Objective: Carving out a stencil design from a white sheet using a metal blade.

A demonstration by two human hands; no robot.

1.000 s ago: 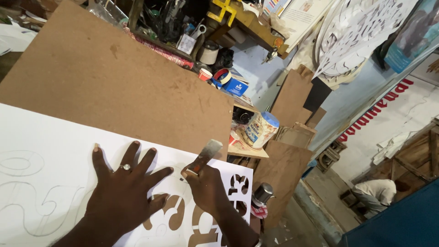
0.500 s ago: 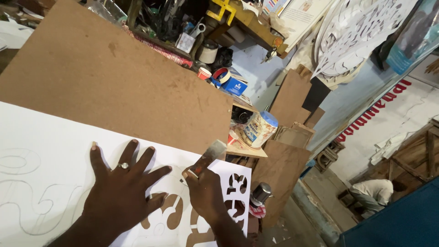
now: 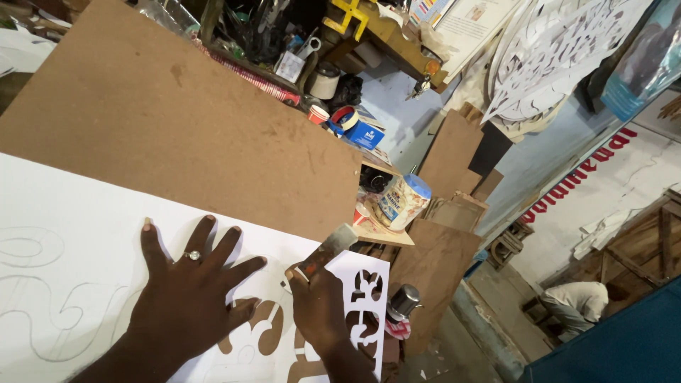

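Two hands are working on one large white sheet lying over a brown board that is filling the middle of the view. The left hand is pressing flat on the sheet with all its fingers spread wide, holding nothing and simply pinning the sheet down; one ring is showing on it. The right hand, just to its right, is closed tightly round the handle of one cutting tool, whose worn upper end is sticking up and away toward the far right; the working tip is hidden under the hand, so whether it is touching the sheet cannot be told. This appears to be the cutting-out step: curly shapes near the sheet's right end are already open to the brown beneath, while pencilled curves on the left part are lying uncut. Judging from this, the next stroke is calling for firm downward pressure from the flat hand close beside the line and a slow, steady draw of the tool along the drawn outline. Farther right, one labelled jar with a blue lid is standing on a small shelf, one small metal-capped bottle is sitting lower and nearer, and one other person in a white shirt is crouching at the far right.
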